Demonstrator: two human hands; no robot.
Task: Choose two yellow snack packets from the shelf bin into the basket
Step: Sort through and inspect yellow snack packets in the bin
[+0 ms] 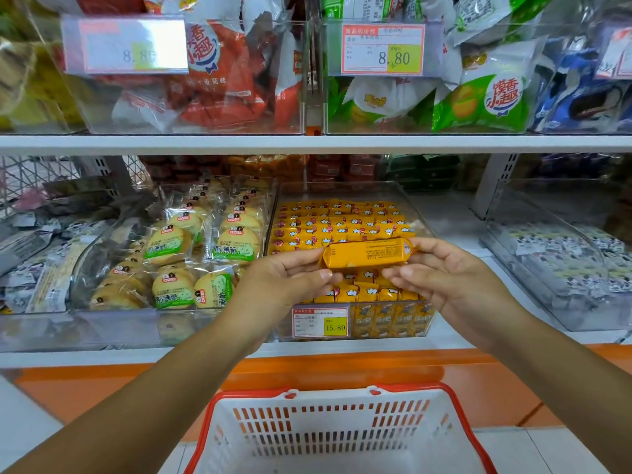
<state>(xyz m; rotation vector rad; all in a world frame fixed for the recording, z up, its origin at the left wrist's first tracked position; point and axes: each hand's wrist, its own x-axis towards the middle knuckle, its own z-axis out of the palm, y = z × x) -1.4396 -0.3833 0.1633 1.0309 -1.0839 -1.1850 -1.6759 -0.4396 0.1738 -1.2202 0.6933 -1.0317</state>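
Shop shelf (307, 144) front, clear bin (342, 191) mid-shelf, packed with rows of yellow packets (342, 222). One packet (367, 253) lifted level over the bin's front edge, pinched at both ends: left hand (284, 278) curled round the crimped left end, right hand (444, 271) round the right end. Basket (342, 403) below, against the shelf's orange base, no packet visible inside. Probably light, slick crinkly wrapper over a stiff, crushable bar; best gripped across the middle or by an end seam, without squeezing.
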